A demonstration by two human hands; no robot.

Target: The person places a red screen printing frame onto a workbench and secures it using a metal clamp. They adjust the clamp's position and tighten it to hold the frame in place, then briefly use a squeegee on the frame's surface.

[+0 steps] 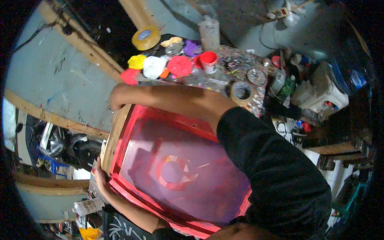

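A screen printing frame (176,150) lies tilted in front of me, its edges covered in red tape. Its mesh is purplish, with a ring-shaped design in the middle. Along its left end runs a bare wooden bar (115,138). My right arm reaches across the far side, and my right hand (119,97) is curled over the far left corner; its fingertips are hidden. At the near left corner my left hand (101,178) grips the outer edge, its fingers partly out of sight.
Behind the frame, a paint-stained table (224,82) carries a yellow tape roll (146,38), a red-filled cup (209,62), a white paint lid (154,67), a brown tape roll (241,93) and a cloudy bottle (210,34). A white container (324,90) stands at the right. A motorcycle (76,148) is at the left.
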